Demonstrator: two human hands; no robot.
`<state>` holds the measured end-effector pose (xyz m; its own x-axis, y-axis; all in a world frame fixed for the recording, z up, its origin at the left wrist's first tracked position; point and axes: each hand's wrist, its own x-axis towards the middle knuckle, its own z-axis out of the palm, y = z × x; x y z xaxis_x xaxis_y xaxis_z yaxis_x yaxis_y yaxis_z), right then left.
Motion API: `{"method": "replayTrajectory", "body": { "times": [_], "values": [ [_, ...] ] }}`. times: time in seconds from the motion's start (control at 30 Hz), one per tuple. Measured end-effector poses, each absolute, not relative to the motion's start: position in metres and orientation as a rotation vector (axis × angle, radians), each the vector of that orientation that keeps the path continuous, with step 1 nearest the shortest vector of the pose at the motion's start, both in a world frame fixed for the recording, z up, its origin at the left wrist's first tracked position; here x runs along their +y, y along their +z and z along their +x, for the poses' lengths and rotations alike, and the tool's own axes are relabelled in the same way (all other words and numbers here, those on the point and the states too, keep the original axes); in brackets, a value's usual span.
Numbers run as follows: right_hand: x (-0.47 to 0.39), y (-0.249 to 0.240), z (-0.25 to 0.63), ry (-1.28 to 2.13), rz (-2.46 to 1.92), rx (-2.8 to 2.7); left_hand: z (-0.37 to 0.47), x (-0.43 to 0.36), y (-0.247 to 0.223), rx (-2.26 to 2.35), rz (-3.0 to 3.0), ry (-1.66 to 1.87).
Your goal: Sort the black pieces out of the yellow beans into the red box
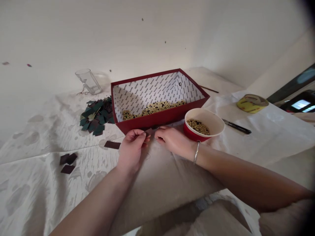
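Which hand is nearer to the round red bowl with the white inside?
Right. The right hand is close beside the bowl, on its left; the left hand is farther left.

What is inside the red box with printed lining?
Inside the red box, small yellowish and black grains lie along the near side; a small dark ring shows on the white printed lining. The near wall covers the lower part, so the grains' depth cannot be seen.

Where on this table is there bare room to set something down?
Bare sheet shows right of the black tool, below the yellow roll, and left of the green pile. It is crowded before the red box: left hand, right hand, bowl and dark strip sit close together.
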<state>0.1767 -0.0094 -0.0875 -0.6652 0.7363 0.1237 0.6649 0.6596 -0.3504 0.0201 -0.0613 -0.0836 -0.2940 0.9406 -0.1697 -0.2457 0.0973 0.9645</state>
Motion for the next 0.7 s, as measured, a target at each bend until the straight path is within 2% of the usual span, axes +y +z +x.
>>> {"method": "replayTrajectory", "body": {
  "times": [0.3,0.7],
  "values": [
    [-0.005,-0.068,0.176,0.347,-1.145,-2.737,0.022,-0.062,-0.081,1.334,0.744,1.417],
    [-0.014,-0.07,0.193,0.527,-1.157,-2.415,0.025,-0.065,-0.08,1.384,0.768,1.375]
  ]
}}
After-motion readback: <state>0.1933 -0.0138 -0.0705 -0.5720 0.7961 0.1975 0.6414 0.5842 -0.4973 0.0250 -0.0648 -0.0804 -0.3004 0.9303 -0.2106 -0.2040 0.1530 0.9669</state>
